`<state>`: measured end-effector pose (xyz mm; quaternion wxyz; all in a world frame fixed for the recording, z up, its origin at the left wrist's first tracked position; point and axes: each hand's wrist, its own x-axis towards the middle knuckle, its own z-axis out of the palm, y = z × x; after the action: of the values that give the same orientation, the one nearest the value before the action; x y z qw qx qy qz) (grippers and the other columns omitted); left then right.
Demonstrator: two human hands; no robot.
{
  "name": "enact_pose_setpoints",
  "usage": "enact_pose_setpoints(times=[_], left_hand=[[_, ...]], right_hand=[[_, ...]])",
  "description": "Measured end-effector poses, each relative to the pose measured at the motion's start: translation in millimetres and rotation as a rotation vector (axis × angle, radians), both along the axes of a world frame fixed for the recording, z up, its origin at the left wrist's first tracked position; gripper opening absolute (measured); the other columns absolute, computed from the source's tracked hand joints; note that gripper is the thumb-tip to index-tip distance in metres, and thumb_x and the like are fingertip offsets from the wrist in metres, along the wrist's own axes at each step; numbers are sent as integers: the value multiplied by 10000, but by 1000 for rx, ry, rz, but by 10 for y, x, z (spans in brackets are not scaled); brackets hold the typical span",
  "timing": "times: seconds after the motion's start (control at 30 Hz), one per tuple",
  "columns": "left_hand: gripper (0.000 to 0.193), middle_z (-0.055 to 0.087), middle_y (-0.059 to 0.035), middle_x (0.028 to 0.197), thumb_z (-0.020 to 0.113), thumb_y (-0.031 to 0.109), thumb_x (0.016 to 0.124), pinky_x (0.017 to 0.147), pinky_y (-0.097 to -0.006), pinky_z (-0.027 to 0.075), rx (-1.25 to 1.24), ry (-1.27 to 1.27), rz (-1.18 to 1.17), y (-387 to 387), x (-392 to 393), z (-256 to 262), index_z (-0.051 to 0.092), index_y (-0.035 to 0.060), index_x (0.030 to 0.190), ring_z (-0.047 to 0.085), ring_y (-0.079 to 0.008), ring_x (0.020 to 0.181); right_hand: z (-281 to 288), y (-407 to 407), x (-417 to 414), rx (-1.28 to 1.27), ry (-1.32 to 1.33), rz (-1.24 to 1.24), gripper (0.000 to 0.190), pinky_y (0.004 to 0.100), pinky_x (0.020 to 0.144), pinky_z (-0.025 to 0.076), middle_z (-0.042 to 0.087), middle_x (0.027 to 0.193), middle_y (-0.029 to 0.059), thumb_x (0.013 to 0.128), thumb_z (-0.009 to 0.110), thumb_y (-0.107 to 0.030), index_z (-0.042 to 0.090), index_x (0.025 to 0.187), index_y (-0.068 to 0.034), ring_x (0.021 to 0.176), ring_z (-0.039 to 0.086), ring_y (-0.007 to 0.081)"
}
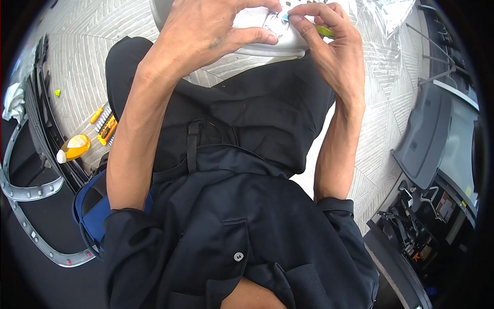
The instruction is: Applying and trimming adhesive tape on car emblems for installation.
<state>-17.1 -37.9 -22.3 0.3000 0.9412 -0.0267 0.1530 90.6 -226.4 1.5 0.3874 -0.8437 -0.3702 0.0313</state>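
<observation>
At the top edge, a white plastic panel or stool-like piece [254, 49] lies before my knees. My left hand [231, 27] reaches over it, thumb and index finger apart on either side of a small shiny clear or silvery part [277, 26]. Close to its right, my right hand [328, 29] pinches a small light-blue piece [285, 17] between thumb and index finger. A yellow-green object [325, 31] shows under the curled fingers of that hand. Small dark bits lie just beyond the fingers. Whether the left fingertips touch the shiny part is not clear.
On the patterned floor at left are an orange-yellow bit set [107, 129], a bottle of yellow liquid [75, 148] and a blue bag [90, 204]. Curved grey trim strips [50, 257] lie further left. Clear plastic film [380, 23] and grey vehicle panels [424, 131] are at right.
</observation>
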Motion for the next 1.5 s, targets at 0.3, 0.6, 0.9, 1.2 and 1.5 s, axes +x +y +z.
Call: enact_pose_setpoints(times=[0.3,0.6,0.9,1.2,1.5], left_hand=[[447,647,-60,1269,779,444,855,974,-482,384,-1,21,6,-36,-9,46,713,157,1190,562,-300,1130],[427,648,-55,1257,792,433,846,974,-507,374,8,34,33,-42,-12,53,716,161,1166,557,-301,1126],[426,649,-50,1254,798,442,838,976,-480,362,8,68,48,-74,-16,107,719,167,1155,553,-298,1137],[432,646,-41,1263,794,432,842,1002,-476,359,9,90,52,-68,-17,152,726,182,1187,543,-288,1178],[467,579,-104,1371,681,266,941,1030,-533,350,-48,235,-123,145,15,116,648,229,1405,491,-326,1248]], right_hand=[[114,-16,-105,-98,-44,-3,45,325,706,414,523,821,75,890,709,-59,702,929,-37,776,523,191],[-135,-100,-137,-41,-178,-48,103,306,774,505,505,826,23,905,734,-127,740,1002,-95,788,544,150],[-175,-87,-210,46,-53,-132,107,286,694,457,489,823,9,929,726,-155,737,1008,-84,766,523,125],[-129,-128,-165,-55,-46,-134,119,259,677,435,495,831,-10,937,723,-152,739,1023,-72,759,521,99],[-148,-126,-66,81,14,-31,137,287,751,483,591,887,-9,935,740,-170,761,1034,-78,870,583,120]])
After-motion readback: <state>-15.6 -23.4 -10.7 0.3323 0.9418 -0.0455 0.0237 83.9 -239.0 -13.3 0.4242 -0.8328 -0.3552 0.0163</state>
